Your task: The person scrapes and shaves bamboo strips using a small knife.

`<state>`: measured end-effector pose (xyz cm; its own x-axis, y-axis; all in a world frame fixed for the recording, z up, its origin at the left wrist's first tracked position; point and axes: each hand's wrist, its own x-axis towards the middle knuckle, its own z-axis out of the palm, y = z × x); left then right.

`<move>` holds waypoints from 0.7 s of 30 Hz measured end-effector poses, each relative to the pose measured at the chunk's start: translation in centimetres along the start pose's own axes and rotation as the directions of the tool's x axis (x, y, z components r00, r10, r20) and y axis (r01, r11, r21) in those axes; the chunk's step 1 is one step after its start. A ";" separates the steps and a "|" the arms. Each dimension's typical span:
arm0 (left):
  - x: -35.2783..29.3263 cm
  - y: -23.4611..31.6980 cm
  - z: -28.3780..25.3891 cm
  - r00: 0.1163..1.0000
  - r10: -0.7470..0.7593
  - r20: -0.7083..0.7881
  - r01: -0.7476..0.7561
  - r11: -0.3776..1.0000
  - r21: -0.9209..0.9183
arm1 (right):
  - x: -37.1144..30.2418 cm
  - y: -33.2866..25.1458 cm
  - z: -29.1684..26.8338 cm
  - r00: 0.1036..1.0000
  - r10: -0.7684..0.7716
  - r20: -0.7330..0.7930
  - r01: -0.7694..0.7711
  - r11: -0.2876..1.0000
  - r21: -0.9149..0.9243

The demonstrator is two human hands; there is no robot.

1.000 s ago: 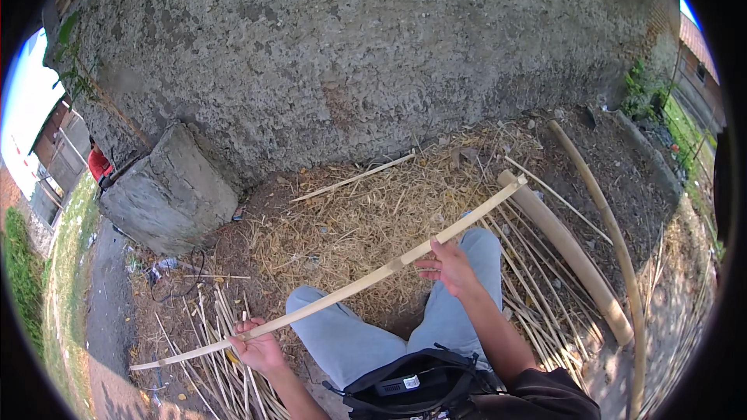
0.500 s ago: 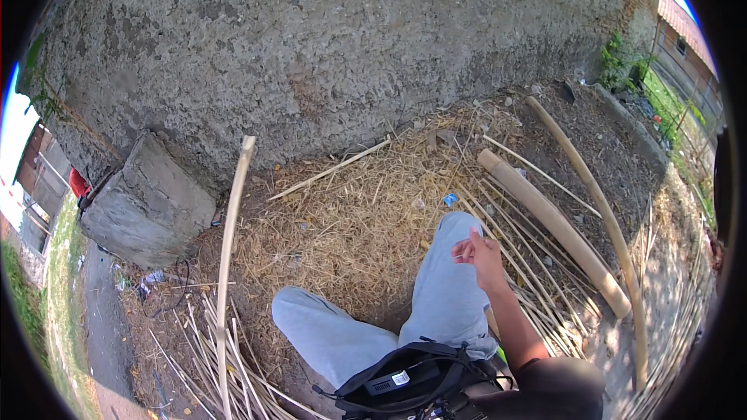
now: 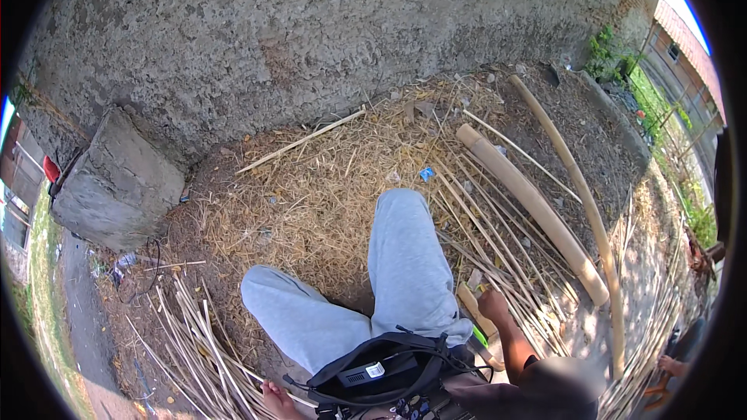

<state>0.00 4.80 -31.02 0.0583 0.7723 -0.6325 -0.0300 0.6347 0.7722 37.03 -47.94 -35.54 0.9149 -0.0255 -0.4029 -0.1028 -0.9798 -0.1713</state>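
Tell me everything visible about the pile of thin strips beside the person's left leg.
The pile of strips holds many long, slender, pale tan lengths that look like split bamboo. They lie loosely overlapped on the dirt ground, upper ends uneven and fanned out, running down toward the picture's lower edge. The left hand is at the pile's lower right; whether it grips a strip is unclear.

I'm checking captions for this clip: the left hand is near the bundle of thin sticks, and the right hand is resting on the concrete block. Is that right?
Not quite: the head view shows the right hand just right of the right leg. The left hand is near the bundle of thin sticks, as you say.
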 end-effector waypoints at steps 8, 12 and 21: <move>-2.2 -2.0 5.9 1.000 0.000 -0.007 0.001 0.987 0.162 | -9.0 1.7 8.8 0.991 -0.073 0.115 0.058 0.991 0.124; -2.2 -2.9 5.4 1.000 -0.021 -0.002 0.021 0.970 0.243 | -10.5 2.8 9.4 0.955 0.212 0.207 -0.242 0.961 0.136; -1.9 -4.3 4.5 0.999 -0.031 0.010 0.025 0.933 0.360 | -8.7 7.1 11.2 0.928 0.307 0.212 -0.346 0.920 0.183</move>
<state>4.48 0.48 -32.85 0.0688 0.7523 -0.6553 0.3323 0.6020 0.7260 23.97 -52.47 -43.37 0.7348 -0.2822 -0.6168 -0.4824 -0.8567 -0.1827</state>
